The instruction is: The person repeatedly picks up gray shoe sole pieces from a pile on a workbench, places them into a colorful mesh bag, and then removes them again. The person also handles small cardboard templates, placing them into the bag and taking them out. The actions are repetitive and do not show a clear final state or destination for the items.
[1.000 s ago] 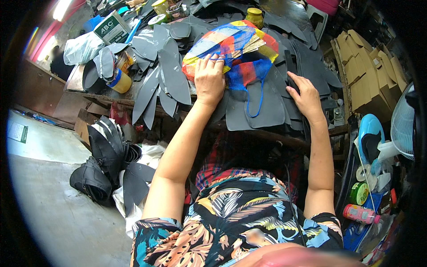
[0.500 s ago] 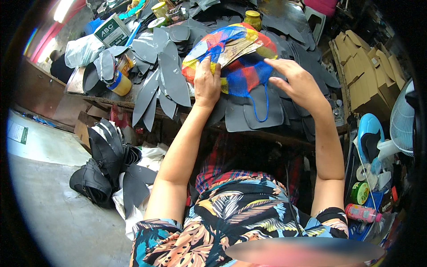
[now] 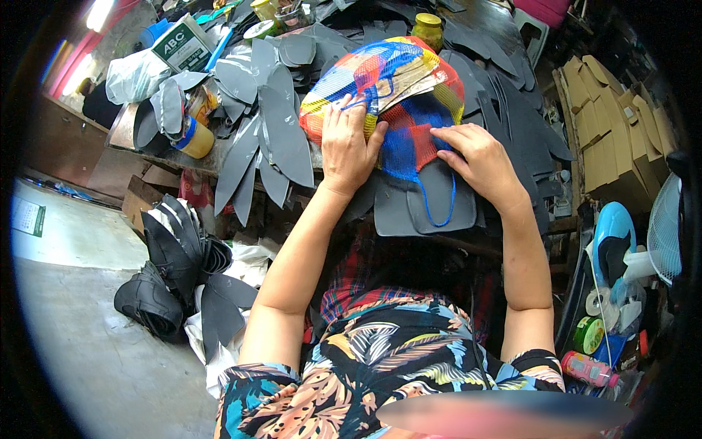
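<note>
Presently, mesh bag lies on grey sheets; left hand and right hand touch it, cannot tell if gripping. Dragging it could snag its blue cord loop.

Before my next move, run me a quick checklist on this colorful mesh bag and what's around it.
1. Left hand on the mesh bag: ok, at its left side.
2. Right hand at the bag: ok, fingertips at its lower right.
3. Tan papers covered: not ok, they show at the bag's opening.
4. Blue cord clear of the gray sheets: not ok, it loops down over them.
5. Yellow jar upright: ok, behind the bag.
6. Anything under the papers: cannot tell, hidden.
</note>
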A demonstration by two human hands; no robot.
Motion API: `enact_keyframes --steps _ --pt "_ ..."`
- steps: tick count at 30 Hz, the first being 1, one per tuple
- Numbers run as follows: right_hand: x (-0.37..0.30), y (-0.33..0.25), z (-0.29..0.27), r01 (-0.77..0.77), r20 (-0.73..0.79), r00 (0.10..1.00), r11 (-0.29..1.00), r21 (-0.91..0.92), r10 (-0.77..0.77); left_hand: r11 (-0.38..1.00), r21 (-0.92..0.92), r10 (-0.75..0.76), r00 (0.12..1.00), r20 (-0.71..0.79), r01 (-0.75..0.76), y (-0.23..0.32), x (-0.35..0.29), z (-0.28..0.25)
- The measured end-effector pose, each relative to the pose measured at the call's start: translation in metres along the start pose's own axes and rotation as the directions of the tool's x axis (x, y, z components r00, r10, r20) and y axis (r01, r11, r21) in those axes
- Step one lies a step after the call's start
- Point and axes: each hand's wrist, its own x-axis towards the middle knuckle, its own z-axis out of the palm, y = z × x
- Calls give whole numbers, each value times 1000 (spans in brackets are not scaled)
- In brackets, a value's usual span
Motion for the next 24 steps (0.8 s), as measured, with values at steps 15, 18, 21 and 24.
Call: enact_keyframes --steps 15,18,21,24 --pt "6 -7 -13 161 -130 984 922 352 -122 976 28 216 976 8 -217 71 15 -75" --pt "5 -9 -15 129 9 982 701 701 -189 954 -174 261 962 76 -245 93 3 -64" --pt "4 -8 -16 74 76 976 642 763 -203 961 -172 219 976 4 -215 91 0 -64" --pt "3 -7 -17 19 140 961 568 823 -236 959 -192 216 976 31 -206 90 -3 -70"
